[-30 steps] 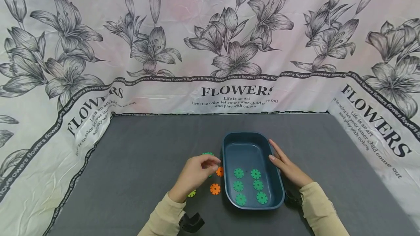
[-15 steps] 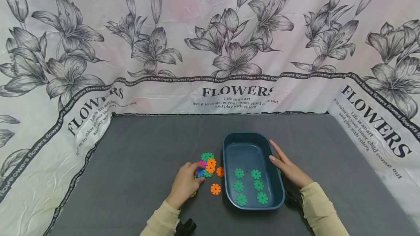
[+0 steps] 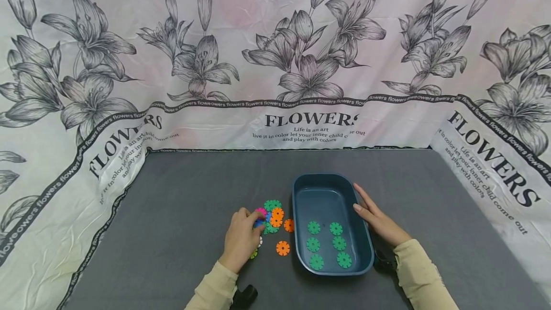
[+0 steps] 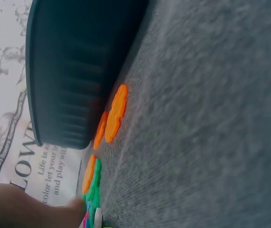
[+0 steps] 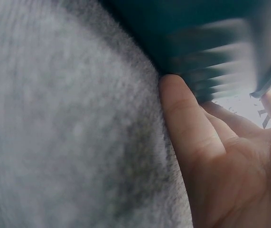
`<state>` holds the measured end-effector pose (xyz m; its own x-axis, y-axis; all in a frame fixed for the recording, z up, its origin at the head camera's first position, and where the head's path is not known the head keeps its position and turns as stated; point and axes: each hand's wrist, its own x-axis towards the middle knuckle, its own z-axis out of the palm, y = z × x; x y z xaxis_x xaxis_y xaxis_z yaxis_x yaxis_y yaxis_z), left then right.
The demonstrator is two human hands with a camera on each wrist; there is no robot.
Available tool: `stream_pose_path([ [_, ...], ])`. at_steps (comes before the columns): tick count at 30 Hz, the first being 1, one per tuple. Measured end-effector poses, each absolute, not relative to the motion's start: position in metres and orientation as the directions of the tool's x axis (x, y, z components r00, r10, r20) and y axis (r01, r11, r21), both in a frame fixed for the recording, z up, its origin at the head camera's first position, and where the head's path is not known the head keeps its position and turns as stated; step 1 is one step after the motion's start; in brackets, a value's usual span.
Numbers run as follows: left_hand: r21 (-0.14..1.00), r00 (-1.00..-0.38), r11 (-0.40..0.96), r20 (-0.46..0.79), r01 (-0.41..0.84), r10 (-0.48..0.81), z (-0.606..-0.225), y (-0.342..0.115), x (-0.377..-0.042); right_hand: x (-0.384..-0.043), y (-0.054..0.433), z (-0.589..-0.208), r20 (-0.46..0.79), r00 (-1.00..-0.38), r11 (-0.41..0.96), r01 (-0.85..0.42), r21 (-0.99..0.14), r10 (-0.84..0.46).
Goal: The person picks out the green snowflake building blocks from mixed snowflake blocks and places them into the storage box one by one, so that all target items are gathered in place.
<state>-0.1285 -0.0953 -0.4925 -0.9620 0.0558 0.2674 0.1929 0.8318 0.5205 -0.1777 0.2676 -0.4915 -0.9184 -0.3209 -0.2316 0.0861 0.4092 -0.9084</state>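
Observation:
In the head view, my left hand reaches into a small pile of notched plastic snowflake discs, fingertips at the pink disc and blue disc. Its fingers hide part of the pile; I cannot tell whether they pinch a disc. Orange discs and green discs overlap beside the fingertips. My right hand rests against the right side of a dark blue plastic tray, its fingers nearly straight. The right wrist view shows fingers touching the tray's outer wall. Several green discs lie in two columns inside.
Between pile and tray lie two separate orange discs, one right at the tray's wall, the other nearer me. A yellow-green disc shows beside my left wrist. Grey cloth covers the table, with a flower-printed sheet behind.
My left hand has moved left from beside the tray to the pile. The pink and blue discs have shifted slightly left and spread apart. The right hand and tray have stayed put.

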Motion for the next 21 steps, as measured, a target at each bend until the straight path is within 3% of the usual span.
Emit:
stream_pose_path([
  [10, 0.433, -0.92, 0.857, 0.376, 0.279, 0.11, -0.491, -0.09, -0.125, -0.177, 0.268, -0.492, -0.23, -0.921, 0.413, 0.085, -0.907, -0.316],
  [21, 0.623, -0.94, 0.715, 0.309, 0.316, 0.146, -0.481, -0.094, -0.128, -0.178, 0.268, -0.491, -0.241, -0.916, 0.414, 0.093, -0.906, -0.32],
])
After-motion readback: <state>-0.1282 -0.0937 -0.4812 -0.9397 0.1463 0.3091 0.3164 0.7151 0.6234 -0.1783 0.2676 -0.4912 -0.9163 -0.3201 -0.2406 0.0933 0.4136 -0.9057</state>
